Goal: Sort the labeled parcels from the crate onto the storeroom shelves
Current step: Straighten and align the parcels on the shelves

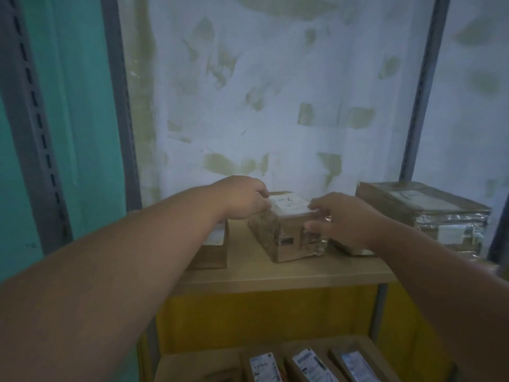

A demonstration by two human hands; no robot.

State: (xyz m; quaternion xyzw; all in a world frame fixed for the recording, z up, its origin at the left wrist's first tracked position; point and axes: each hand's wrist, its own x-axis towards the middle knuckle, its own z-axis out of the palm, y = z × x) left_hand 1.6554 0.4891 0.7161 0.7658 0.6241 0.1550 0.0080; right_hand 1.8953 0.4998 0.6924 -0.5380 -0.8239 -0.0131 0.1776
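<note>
A small brown taped parcel with a white label on top stands on the wooden shelf in front of me. My left hand grips its upper left edge, fingers curled over the top. Fingers of my right hand curl round its right side, with the thumb low on its front corner. Both forearms reach in from below.
A larger taped parcel sits at the shelf's right, a cardboard box at its left behind my left arm. Three labeled parcels lie on the lower shelf. Grey slotted uprights frame the bay, with a patchy white wall behind.
</note>
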